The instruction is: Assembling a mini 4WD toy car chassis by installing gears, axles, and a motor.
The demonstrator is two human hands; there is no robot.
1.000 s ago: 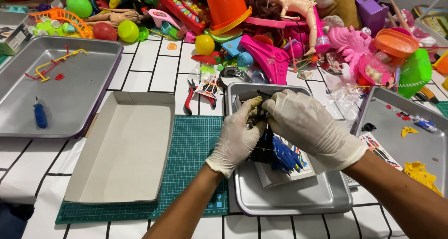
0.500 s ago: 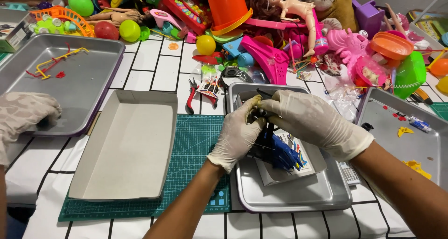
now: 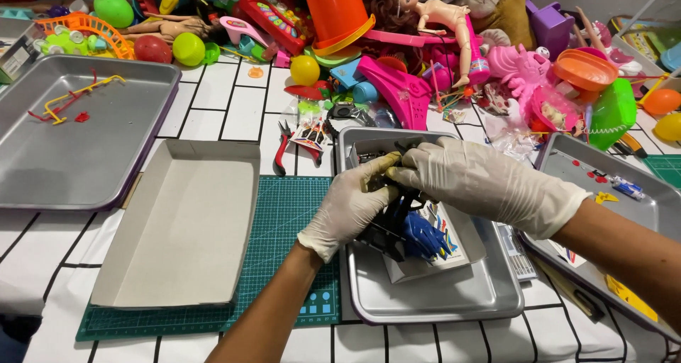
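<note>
**Two-handed hold over the tray**

Your left hand (image 3: 349,205) and right hand (image 3: 474,180), each grip closed, brace a black-and-blue toy (image 3: 401,230) above the steel tray (image 3: 433,303), which would catch loose parts. Beyond, a toy pile (image 3: 397,44) crowds the table (image 3: 234,101).

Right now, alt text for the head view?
Two white-gloved hands, left hand and right hand, grip a black and blue toy over a metal tray on a tiled table; an empty cardboard box sits left, toy pile behind.
</note>
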